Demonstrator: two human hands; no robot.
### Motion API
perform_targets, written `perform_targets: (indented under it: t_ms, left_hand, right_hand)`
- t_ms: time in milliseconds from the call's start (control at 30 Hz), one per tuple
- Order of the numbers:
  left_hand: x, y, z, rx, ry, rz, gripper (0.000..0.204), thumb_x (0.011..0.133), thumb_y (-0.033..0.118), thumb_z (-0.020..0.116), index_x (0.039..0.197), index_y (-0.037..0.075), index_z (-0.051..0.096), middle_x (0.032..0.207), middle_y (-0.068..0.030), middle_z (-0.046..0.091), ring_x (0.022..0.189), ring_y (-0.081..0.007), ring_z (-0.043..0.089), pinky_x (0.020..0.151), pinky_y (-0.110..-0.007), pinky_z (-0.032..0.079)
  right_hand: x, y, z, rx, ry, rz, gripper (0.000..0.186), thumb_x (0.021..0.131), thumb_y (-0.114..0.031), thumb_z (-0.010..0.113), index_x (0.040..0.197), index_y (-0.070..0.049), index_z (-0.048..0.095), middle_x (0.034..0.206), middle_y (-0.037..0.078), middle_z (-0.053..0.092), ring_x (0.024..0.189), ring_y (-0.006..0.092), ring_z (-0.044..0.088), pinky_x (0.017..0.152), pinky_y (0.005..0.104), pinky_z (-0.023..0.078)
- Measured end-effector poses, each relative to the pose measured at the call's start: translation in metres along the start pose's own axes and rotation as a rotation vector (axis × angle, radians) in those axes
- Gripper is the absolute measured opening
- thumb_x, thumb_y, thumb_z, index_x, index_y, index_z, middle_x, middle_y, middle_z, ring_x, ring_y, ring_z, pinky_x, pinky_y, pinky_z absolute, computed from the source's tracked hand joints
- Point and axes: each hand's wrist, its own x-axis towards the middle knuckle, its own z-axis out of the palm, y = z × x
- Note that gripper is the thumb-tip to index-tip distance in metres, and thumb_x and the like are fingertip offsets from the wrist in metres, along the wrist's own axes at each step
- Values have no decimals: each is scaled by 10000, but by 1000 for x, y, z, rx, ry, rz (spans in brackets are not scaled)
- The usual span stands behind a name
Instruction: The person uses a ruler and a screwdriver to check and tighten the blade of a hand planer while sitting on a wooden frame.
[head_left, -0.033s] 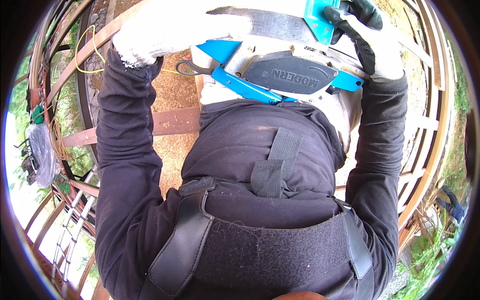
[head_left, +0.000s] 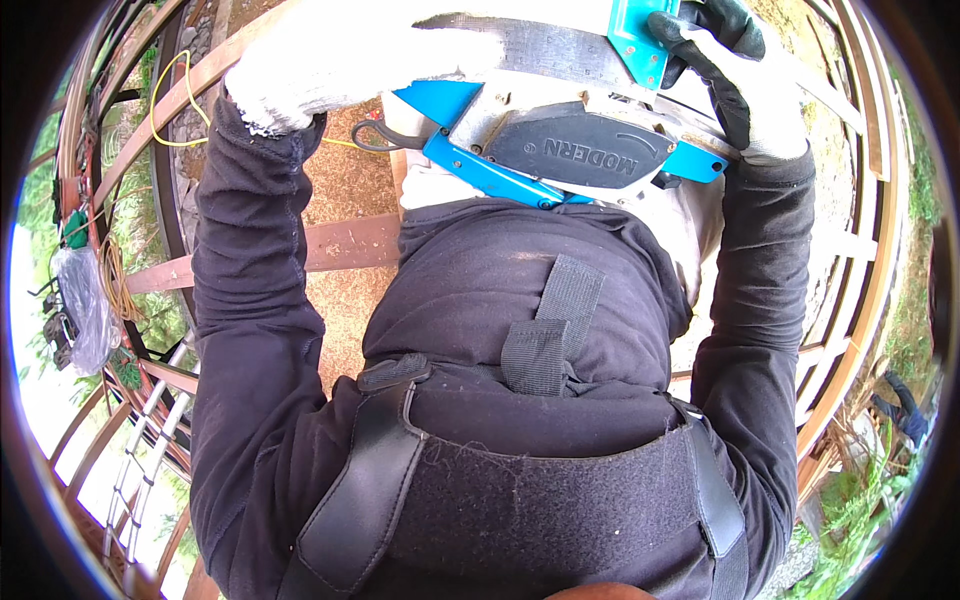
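Note:
My left hand (head_left: 310,70), in a white glove, lies over the left part of a scaled metal strip (head_left: 530,42) at the top; its fingers are washed out by glare. My right hand (head_left: 740,90), in a black-and-white glove, has its fingers curled on a teal bracket (head_left: 632,38) at the strip's right end. Below the strip, a blue handheld power tool (head_left: 500,175) with a dark side cover and silver body lies sideways over my lap, close to both hands. A dark looped part juts from its left.
Wooden beams (head_left: 345,240) cross around me above light-brown ground (head_left: 340,185). A yellow cord (head_left: 160,110) loops at left, near coiled cord, a plastic bag (head_left: 85,310) and a ladder (head_left: 140,470). At far right a person in dark clothing (head_left: 905,410) is partly visible near greenery.

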Motion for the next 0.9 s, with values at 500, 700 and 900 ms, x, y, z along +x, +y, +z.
perform_targets:
  t_ms: [500,700,900]
  left_hand:
    - [5,9,0,30,-37,-167,386,941,294,723,1245,56,716,853,-95,759,585,-147,661,587,-285,547]
    - [2,-4,0,19,-37,-104,415,935,299,731,1260,43,704,856,-103,760,591,-149,665,604,-285,553]
    - [7,3,-1,-46,-36,-68,422,934,303,731,1265,42,701,863,-109,761,598,-151,669,603,-286,553]
  right_hand:
    - [0,2,-3,54,-67,-33,709,892,-107,793,1498,22,447,1129,154,719,968,213,739,789,321,612]
    - [2,3,-3,36,-68,-17,693,892,-110,797,1490,15,469,1130,147,719,980,209,736,798,321,612]
    - [-1,-1,-9,-6,-29,6,713,893,-110,795,1502,17,447,1129,148,715,983,211,733,798,324,614]
